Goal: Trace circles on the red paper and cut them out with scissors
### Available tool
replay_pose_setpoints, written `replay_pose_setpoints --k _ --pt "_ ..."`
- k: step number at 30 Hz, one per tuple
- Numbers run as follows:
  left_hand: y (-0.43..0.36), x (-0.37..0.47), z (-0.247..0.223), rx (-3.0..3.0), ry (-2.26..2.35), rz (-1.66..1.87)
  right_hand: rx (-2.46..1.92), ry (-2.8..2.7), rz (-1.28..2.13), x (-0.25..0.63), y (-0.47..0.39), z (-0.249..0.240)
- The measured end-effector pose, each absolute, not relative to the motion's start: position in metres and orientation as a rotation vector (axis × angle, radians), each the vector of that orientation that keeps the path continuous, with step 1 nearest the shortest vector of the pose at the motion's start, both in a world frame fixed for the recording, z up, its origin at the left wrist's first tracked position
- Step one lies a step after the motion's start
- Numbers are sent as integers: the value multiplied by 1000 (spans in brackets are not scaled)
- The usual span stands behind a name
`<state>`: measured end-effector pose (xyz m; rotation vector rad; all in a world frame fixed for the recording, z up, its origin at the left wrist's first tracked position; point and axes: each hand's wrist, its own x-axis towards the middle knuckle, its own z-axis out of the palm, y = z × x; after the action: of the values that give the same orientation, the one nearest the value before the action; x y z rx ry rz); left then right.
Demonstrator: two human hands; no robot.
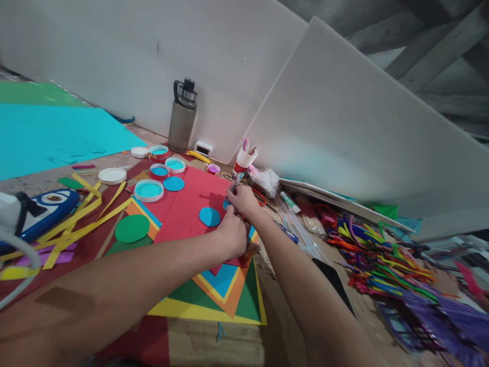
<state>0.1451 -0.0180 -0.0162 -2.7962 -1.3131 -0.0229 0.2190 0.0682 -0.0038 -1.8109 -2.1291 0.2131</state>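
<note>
The right hand [244, 199] pinches a pen [239, 179]; the left hand [235, 234], its grip hidden, has a blue paper circle [209, 217] nearby at ten o'clock.

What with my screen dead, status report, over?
Right hand holding pen-like tool. Left hand over red paper. Blue circle lying there. Hands hiding tool's lower end.

Gray btl [181, 126] stands nr white wall [114, 61], multicol pipe cleaners [385, 257] piled at far R
</note>
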Motion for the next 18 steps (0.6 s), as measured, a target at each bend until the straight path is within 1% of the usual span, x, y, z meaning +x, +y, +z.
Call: replay_pose_setpoints --k 8,14,18 --pt "-19 145 -15 -2813 -1315 -42 -1754 -2023 364 224 68 -5" --pt "-16 145 -18 -2761 -1294 -72 -1576 -1635 636 241 71 -20" --pt "-5 140 -12 -2820 -1251 -95 -1579 -1422 694 251 59 -30"
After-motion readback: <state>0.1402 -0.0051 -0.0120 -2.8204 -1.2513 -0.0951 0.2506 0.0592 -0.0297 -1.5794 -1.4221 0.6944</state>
